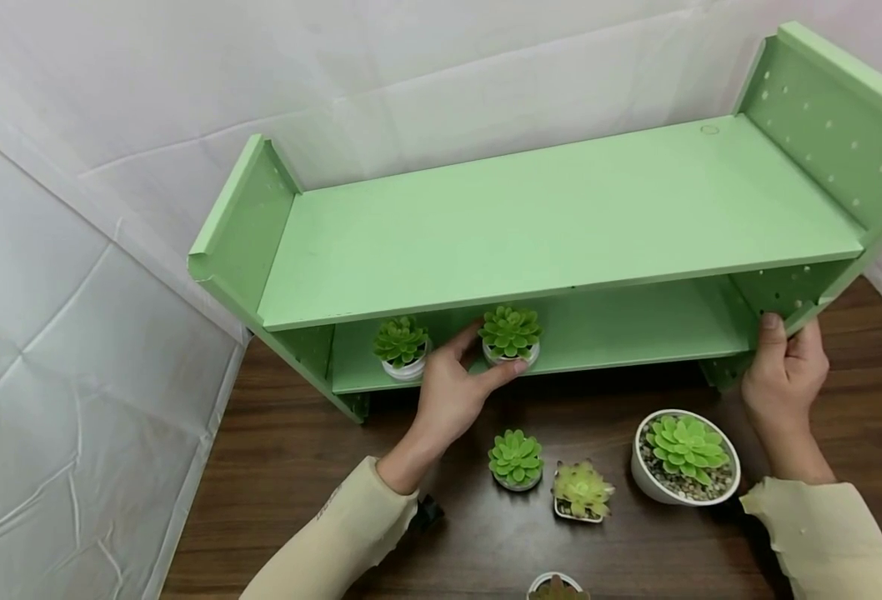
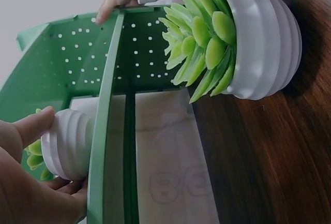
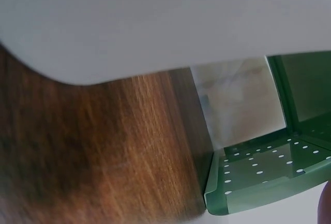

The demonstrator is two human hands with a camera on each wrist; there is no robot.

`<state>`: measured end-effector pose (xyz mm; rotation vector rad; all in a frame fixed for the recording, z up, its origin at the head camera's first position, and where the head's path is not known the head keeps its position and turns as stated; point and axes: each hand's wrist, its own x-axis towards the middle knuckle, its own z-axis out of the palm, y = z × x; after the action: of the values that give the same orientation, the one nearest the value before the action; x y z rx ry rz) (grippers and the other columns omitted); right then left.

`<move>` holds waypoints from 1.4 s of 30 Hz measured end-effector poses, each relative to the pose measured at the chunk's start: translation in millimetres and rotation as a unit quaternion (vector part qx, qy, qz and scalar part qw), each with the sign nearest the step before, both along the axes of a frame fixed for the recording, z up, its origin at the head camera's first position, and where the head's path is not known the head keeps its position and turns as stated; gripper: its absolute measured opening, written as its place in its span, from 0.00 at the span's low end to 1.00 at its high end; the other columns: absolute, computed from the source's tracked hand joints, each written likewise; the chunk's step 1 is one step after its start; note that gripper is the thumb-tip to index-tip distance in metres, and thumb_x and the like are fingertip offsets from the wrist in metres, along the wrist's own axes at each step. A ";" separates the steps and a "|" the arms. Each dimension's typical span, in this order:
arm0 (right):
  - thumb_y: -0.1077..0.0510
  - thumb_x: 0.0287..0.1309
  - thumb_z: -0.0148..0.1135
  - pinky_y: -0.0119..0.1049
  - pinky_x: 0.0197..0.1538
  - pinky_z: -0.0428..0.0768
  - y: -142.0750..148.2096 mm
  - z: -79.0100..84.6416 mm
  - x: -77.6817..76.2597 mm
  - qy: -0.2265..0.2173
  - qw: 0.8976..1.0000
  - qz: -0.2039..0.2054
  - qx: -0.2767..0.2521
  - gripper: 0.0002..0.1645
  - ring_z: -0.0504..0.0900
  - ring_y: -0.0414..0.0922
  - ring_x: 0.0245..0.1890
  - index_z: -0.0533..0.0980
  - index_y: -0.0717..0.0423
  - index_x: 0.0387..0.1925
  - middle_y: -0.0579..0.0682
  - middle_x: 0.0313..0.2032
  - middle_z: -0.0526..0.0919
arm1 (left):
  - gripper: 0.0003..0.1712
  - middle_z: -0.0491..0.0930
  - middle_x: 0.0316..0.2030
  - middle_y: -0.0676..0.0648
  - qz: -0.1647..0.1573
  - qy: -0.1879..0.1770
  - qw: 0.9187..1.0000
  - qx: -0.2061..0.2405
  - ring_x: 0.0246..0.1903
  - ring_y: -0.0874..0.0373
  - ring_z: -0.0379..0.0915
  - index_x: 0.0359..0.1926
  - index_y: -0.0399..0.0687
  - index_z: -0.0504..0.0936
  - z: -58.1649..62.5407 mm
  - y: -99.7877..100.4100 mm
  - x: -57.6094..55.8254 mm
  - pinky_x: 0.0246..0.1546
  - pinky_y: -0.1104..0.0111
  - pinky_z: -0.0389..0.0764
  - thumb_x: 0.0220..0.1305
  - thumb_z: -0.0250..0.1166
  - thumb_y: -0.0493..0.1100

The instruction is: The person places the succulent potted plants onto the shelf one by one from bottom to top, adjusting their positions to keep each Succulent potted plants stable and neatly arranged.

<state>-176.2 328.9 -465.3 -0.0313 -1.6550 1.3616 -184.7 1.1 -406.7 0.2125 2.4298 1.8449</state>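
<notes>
A green two-tier shelf (image 1: 561, 208) stands against the white backdrop. My left hand (image 1: 452, 387) reaches to its lower tier and holds a small potted succulent (image 1: 511, 332), thumb and fingers around the white ribbed pot (image 2: 68, 144). The pot is upright at the tier's front edge. Just left of that hand, another small succulent (image 1: 399, 343) sits on the same tier. At the shelf's right end, my right hand (image 1: 784, 379) grips the lower front of the perforated side panel (image 1: 831, 142), thumb on the inner side. Only a sliver of finger (image 3: 325, 208) shows in the right wrist view.
On the dark wood table (image 1: 276, 500) in front are a round succulent (image 1: 515, 458), a yellowish one in a square pot (image 1: 582, 490) and a larger white bowl-shaped pot (image 1: 674, 492) near my right wrist. A brownish plant (image 1: 557, 588) is cut off at the bottom. A small black object (image 1: 429, 512) lies by my left sleeve.
</notes>
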 end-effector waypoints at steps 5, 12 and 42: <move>0.64 0.71 0.51 0.29 0.51 0.73 0.4 0.2 -0.2 0.000 1.000 0.004 0.002 0.16 0.80 0.45 0.49 0.78 0.66 0.55 0.58 0.49 0.82 | 0.45 0.70 0.65 0.46 -0.002 0.005 1.000 -0.001 0.64 0.55 0.64 0.70 0.43 0.68 -0.3 2.3 -1.6 0.57 0.62 0.73 0.54 0.77 0.51; 0.65 0.71 0.51 0.29 0.50 0.74 14.4 -18.4 -7.9 -0.002 1.000 0.008 0.005 0.17 0.80 0.45 0.48 0.77 0.67 0.56 0.61 0.50 0.81 | 0.45 0.70 0.64 0.46 -0.004 0.017 1.000 -0.002 0.64 0.55 0.64 0.69 0.43 0.69 -2.4 3.6 -3.0 0.58 0.63 0.72 0.55 0.76 0.52; 0.63 0.71 0.53 0.29 0.51 0.73 19.7 -27.6 -11.5 -0.004 1.000 0.001 -0.013 0.16 0.80 0.45 0.49 0.78 0.65 0.55 0.59 0.50 0.82 | 0.45 0.63 0.69 0.56 -0.033 0.046 0.996 0.071 0.66 0.59 0.61 0.73 0.48 0.63 -8.0 -7.2 13.2 0.59 0.67 0.71 0.58 0.74 0.45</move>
<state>-187.6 348.7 -492.9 -0.0492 -1.6448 1.3860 -171.4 -6.1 -414.7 0.3895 2.3183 2.0235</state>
